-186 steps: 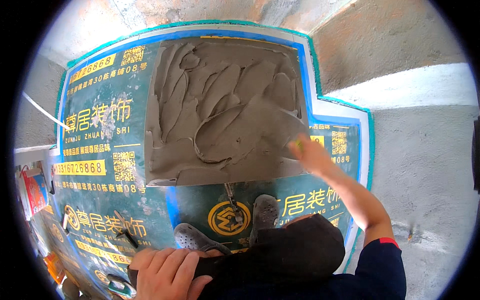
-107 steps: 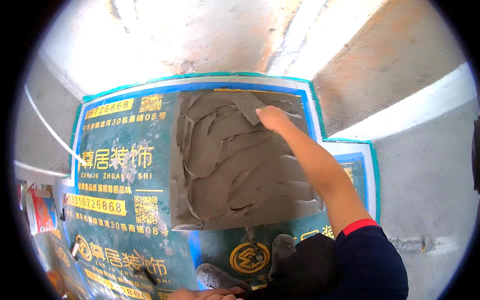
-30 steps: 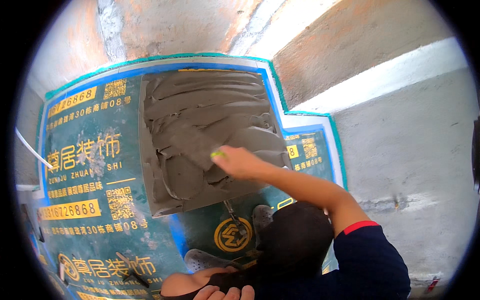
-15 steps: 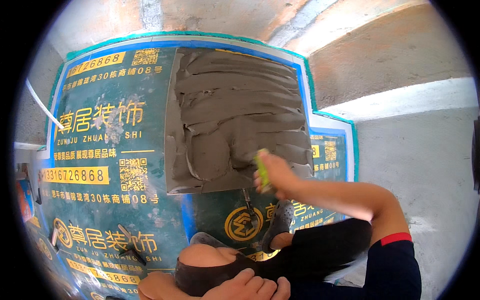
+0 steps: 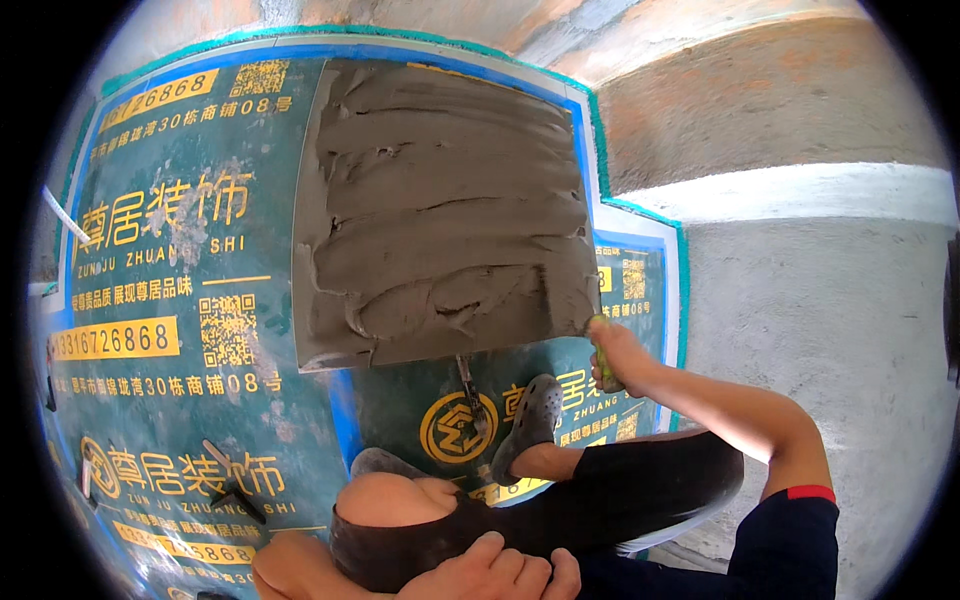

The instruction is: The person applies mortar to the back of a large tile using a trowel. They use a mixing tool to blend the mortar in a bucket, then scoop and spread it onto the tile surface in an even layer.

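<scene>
A square slab (image 5: 308, 215) lies flat on the green floor sheet, its top coated in ridged grey mortar (image 5: 450, 225). My right hand (image 5: 622, 358) is wrapped round the green handle of a trowel (image 5: 600, 355) at the slab's near right corner. The trowel's blade shows only as a thin edge there. My left hand (image 5: 490, 572) rests on my leg, holding nothing, its fingers loosely bent and a little apart. Between my feet and the slab's near edge lies a narrow dark tool (image 5: 470, 392) smeared with grey.
Green protective sheeting (image 5: 240, 420) with yellow print covers the floor, edged by blue tape (image 5: 345, 415). Bare cement walls (image 5: 790, 290) stand at the right and far side. A grey clog (image 5: 535, 418) is on my foot near the slab. A dark tool (image 5: 237, 503) lies at left.
My right hand has moved the trowel rightward from over the mortar to the slab's edge. The near mortar is smoother, with a flattened patch at right. The whole view has shifted slightly.
</scene>
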`<state>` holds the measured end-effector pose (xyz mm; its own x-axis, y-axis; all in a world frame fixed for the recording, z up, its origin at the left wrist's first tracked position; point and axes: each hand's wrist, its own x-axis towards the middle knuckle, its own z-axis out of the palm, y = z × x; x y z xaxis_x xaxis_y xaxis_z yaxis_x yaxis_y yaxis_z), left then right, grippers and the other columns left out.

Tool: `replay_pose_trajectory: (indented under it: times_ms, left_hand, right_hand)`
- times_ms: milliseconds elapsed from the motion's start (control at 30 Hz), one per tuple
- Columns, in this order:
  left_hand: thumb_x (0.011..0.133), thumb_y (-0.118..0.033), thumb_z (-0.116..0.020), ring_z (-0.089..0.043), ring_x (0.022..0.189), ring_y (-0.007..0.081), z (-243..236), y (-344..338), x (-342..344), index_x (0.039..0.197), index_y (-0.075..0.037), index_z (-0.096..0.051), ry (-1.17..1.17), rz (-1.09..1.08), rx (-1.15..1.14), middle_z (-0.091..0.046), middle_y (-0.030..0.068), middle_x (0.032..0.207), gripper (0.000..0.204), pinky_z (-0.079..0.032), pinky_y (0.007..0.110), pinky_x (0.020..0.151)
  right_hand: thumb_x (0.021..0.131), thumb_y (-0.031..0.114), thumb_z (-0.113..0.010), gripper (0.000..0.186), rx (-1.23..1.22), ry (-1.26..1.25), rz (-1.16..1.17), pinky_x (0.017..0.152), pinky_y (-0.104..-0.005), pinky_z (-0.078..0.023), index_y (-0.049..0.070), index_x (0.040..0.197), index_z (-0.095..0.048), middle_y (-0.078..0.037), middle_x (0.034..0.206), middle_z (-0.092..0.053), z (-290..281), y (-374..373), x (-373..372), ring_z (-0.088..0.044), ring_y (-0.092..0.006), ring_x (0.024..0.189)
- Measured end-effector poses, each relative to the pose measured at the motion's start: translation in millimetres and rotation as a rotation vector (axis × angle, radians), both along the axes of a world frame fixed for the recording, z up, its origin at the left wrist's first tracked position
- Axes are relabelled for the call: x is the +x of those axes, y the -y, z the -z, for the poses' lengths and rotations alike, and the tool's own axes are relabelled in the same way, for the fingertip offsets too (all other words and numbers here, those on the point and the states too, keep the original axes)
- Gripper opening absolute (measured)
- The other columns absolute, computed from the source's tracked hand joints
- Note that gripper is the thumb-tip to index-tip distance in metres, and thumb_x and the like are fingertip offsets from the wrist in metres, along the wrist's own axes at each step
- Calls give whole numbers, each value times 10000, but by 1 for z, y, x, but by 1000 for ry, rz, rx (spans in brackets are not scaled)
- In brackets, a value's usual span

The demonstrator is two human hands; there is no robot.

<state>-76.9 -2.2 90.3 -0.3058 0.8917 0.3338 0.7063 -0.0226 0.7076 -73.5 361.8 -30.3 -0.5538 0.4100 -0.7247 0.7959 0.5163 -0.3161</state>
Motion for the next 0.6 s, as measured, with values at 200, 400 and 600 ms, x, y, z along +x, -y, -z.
replay_pose_trajectory:
  times_ms: [200,400,600]
  left_hand:
    - [845,-187,-512,-472,648,165,-1,4,2,1031,0,-567,-31,96,-17,-486,33,711,270,-380,309,667]
    - [844,-172,-510,-487,660,167,-10,-4,5,1051,-4,-574,-84,102,-60,-492,38,715,275,-396,309,699]
    - [893,-244,-515,-484,674,167,-6,-4,20,1051,-19,-588,34,12,-158,-481,45,707,285,-435,331,759]
  right_hand:
    - [960,467,-401,414,-541,21,630,534,-395,-522,68,1072,-386,-109,759,-517,4,114,28,-563,-219,605]
    - [962,416,-419,364,-798,209,147,561,-399,-489,56,983,-377,-132,731,-538,-24,200,8,-579,-239,578]
    - [945,389,-434,424,-119,115,-669,732,-535,-447,-19,1056,-403,-347,861,-595,-34,118,-3,-568,-511,829]
